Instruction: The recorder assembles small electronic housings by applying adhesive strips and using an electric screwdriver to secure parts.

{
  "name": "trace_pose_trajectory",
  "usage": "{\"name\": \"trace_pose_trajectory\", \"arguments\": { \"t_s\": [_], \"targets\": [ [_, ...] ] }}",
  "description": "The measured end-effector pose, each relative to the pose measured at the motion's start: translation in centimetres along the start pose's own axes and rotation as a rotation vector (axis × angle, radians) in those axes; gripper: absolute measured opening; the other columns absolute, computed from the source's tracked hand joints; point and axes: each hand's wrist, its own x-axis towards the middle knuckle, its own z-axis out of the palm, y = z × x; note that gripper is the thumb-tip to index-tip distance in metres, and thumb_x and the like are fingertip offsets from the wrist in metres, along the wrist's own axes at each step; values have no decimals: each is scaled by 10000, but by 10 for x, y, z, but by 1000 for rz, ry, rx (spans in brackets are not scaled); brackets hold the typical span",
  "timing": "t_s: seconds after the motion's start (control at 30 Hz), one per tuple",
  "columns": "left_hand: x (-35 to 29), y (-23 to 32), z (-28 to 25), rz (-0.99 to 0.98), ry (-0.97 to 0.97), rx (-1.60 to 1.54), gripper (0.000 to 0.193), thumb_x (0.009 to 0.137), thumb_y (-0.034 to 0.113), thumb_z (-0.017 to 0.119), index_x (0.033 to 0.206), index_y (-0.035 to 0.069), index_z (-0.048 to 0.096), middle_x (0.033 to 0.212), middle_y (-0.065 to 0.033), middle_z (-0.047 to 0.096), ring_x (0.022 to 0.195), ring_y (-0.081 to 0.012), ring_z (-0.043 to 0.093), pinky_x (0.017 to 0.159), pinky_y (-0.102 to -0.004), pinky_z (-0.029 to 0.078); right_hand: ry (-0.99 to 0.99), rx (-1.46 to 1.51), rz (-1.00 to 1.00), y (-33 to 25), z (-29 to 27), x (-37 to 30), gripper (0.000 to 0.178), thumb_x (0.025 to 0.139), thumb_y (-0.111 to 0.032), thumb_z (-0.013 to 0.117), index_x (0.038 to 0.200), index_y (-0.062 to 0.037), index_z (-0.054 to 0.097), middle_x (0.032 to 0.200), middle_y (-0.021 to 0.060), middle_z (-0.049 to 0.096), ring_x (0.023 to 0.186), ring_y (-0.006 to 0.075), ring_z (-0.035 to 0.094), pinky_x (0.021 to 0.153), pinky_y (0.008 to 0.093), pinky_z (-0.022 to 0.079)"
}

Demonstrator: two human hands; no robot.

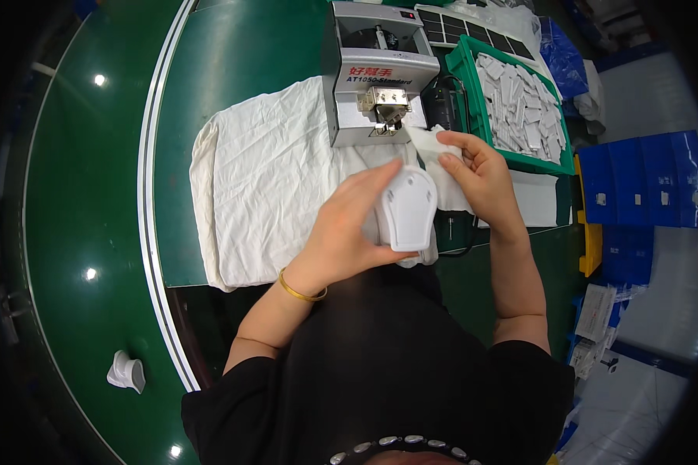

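My left hand (346, 231) is closed round a white plastic shell (411, 208) with a rounded top and a narrower lower end. The shell's inner side, with its raised rim, faces up. To its right, my right hand (485, 174) pinches a piece of white cloth (448, 184) between thumb and fingers. That cloth hangs down beside the shell. Just beyond both hands stands a small grey bench machine (376, 74) with a metal head at its front. A large white cloth (271, 178) covers the table left of my left hand.
At the right, a green crate (568, 159) holds many flat white pieces (520, 105). A dark cable (467, 240) curves near my right forearm. Blue bins (636, 182) stand farther right. The green table (174, 232) has its edge at left, and a white item (126, 372) lies on the floor.
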Motion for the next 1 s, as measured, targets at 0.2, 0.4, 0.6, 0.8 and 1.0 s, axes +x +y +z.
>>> {"name": "trace_pose_trajectory", "arguments": {
  "t_s": [0.2,0.4,0.6,0.8,1.0],
  "targets": [
    [9,-1,4,-22,-192,-40,1120,521,155,907,1476,0,340,1193,-198,598,1115,-370,570,942,-416,478,-1,-336,14,-26,2,-10,164,924,-64,657,1066,16,639,935,51,676,850,79,598,733,201,465],
    [13,-7,14,14,-236,-99,1157,548,216,919,1500,10,294,1234,-211,584,1143,-385,562,961,-425,464,-86,-744,-573,-41,9,-11,83,812,-68,746,871,-40,695,1285,147,550,1149,296,524,1020,366,370],
    [13,-8,9,-121,-307,-462,1099,576,257,927,1489,37,358,1323,-189,565,1234,-332,541,1049,-392,412,-140,-147,-349,-18,11,-11,116,840,-20,726,954,-2,717,1152,131,633,1077,201,601,937,308,459],
    [10,-8,6,-167,-351,-545,1053,578,269,930,1464,39,410,1340,-174,562,1255,-308,533,1069,-382,397,-182,-294,-458,-26,6,-7,172,817,5,736,988,3,730,1038,102,656,922,152,626,760,260,487],
    [15,7,-12,-138,-158,-429,1121,570,213,930,1498,42,325,1359,-164,541,1245,-309,536,1074,-381,403,365,-609,-508,-76,6,62,202,789,-107,791,941,-17,693,922,74,706,834,130,651,745,266,523]
  ]
}}
